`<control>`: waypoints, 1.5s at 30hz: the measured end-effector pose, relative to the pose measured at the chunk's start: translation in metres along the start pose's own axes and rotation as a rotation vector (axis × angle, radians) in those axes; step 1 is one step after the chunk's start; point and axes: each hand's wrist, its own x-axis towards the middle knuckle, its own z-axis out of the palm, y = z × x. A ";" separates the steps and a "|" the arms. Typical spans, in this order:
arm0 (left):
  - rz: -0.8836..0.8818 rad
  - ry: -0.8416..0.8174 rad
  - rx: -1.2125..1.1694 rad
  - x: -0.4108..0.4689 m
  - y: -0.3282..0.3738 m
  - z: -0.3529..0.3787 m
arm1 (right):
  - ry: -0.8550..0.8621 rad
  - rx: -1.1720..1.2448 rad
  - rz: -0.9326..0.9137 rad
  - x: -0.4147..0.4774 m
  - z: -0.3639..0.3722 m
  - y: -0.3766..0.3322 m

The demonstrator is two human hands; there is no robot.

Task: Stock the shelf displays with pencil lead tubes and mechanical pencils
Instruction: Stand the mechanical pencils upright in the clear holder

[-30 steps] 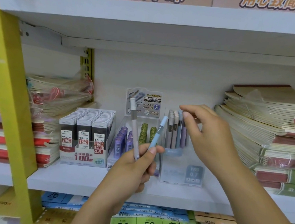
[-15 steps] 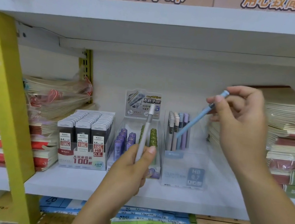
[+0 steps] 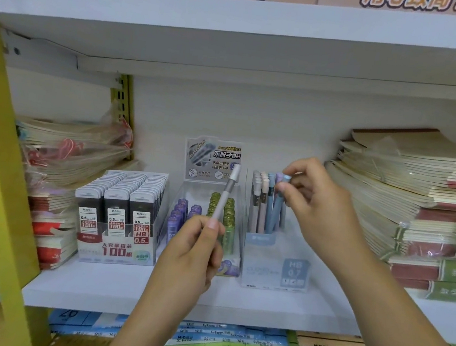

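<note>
In the clear pencil holder (image 3: 272,267), the right hand (image 3: 322,210) pinches the blue pencil (image 3: 276,207) nearly upright; the left hand (image 3: 190,257) grips 1 grey pencil (image 3: 225,195), tilted, just left.

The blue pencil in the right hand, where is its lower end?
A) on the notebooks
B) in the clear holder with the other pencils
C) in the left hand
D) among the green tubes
B: the right hand pinches the blue pencil, which stands in the clear holder.

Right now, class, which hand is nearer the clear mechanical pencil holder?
Right. The right hand pinches a blue pencil among those in the holder; the left hand holds a grey pencil to its left.
</note>
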 end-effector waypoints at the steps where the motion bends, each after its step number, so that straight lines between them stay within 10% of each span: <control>1: -0.002 0.001 0.002 0.000 0.000 0.000 | 0.002 -0.007 0.003 0.000 0.000 0.000; 15: 0.062 -0.024 -0.015 0.001 0.002 0.010 | -0.167 -0.439 0.080 0.003 0.002 0.004; 28: 0.249 0.086 0.311 0.003 0.001 0.023 | -0.125 0.693 0.256 -0.003 -0.015 -0.047; 32: 0.418 0.200 0.720 0.003 0.000 0.015 | 0.220 0.501 0.116 0.001 -0.031 -0.032; 45: 0.472 0.109 0.880 0.009 -0.017 0.014 | -0.187 0.167 0.124 -0.006 -0.011 -0.016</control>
